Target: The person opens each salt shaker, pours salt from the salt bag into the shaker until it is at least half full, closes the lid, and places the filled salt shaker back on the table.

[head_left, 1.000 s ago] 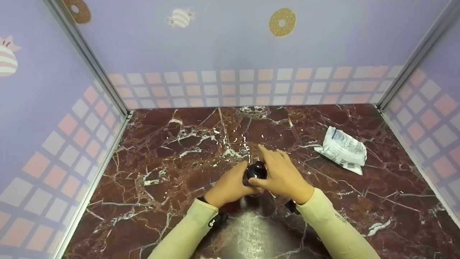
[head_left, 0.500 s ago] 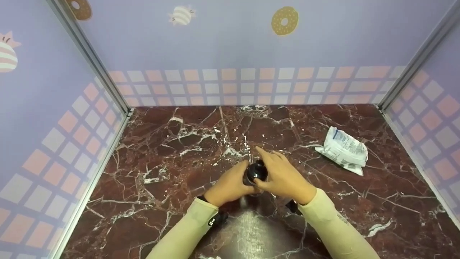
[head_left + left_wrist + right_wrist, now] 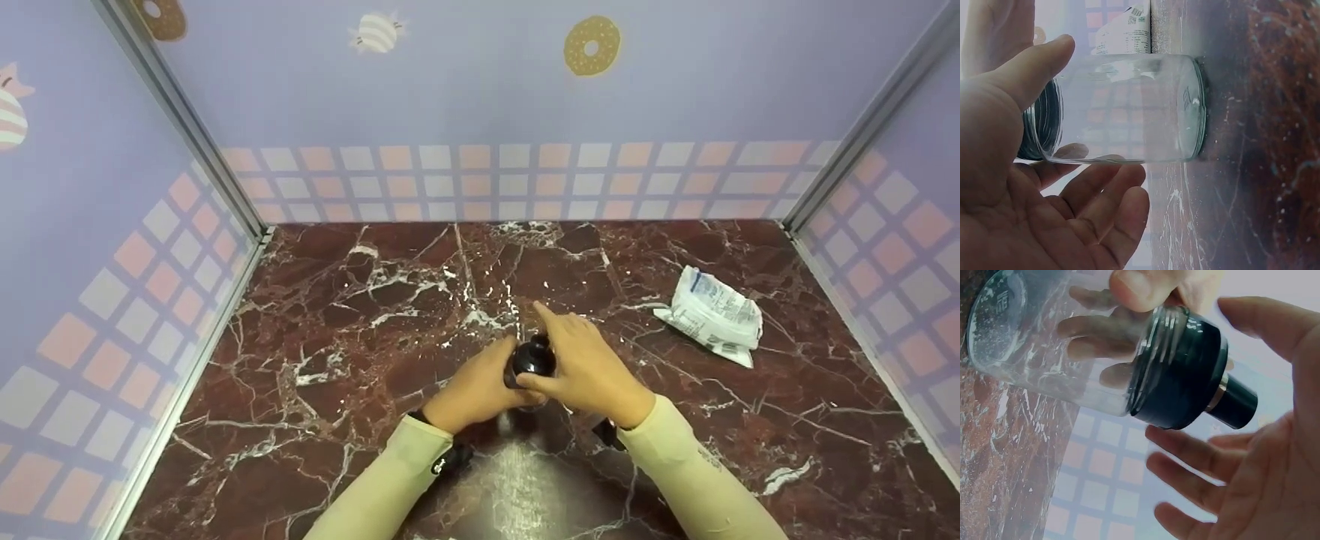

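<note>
Between my hands stands a clear glass jar (image 3: 1129,107), upright, with a black knobbed lid (image 3: 534,362) on its mouth. Its wall is see-through in both wrist views. My left hand (image 3: 476,384) holds the jar near its neck, thumb on one side and fingers curled on the other. Around the lid lies my right hand (image 3: 592,367), thumb over its near side in the head view and fingers on its far side. From the right wrist, a fingertip meets the lid's edge, while the thumb looks slightly off it. Whether the jar's base touches the table, I cannot tell.
A crumpled white printed packet (image 3: 712,315) lies on the right of the dark red marbled table (image 3: 360,450). Small white flecks show beyond the hands. Purple panels with pink and white squares (image 3: 517,184) enclose the back and both sides.
My right thumb shifts a little back and forth over the lid. The left hand and jar stay in place, and the packet has not moved.
</note>
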Tool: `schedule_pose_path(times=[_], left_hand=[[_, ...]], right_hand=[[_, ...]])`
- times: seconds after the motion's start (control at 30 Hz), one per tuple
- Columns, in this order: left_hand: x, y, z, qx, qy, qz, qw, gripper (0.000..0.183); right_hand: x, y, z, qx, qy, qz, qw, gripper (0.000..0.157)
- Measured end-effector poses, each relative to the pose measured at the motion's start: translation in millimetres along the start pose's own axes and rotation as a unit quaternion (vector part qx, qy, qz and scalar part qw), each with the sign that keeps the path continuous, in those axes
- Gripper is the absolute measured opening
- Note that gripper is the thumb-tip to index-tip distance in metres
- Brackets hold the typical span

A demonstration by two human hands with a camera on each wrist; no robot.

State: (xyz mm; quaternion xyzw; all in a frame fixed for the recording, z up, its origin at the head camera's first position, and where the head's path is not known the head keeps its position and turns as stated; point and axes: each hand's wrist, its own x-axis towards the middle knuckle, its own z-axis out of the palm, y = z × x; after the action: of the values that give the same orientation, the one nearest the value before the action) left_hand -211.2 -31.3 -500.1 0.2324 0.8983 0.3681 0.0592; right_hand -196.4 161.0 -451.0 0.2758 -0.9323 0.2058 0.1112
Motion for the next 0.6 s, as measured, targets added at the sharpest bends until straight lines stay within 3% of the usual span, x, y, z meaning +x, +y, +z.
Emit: schedule_pose_path(times=[0.37, 0.6], left_hand=[[0.0, -1.1, 0.4, 0.004, -0.003, 0.004, 1.0000, 0.068], [-1.0, -1.4, 0.4, 0.013, 0.000, 0.002, 0.9999, 0.070]], right_hand=[[-0.3, -1.0, 1.9, 0.000, -0.014, 0.050, 0.999, 0.101], [-0.6, -0.4, 2.2, 0.000, -0.013, 0.028, 1.000, 0.096]])
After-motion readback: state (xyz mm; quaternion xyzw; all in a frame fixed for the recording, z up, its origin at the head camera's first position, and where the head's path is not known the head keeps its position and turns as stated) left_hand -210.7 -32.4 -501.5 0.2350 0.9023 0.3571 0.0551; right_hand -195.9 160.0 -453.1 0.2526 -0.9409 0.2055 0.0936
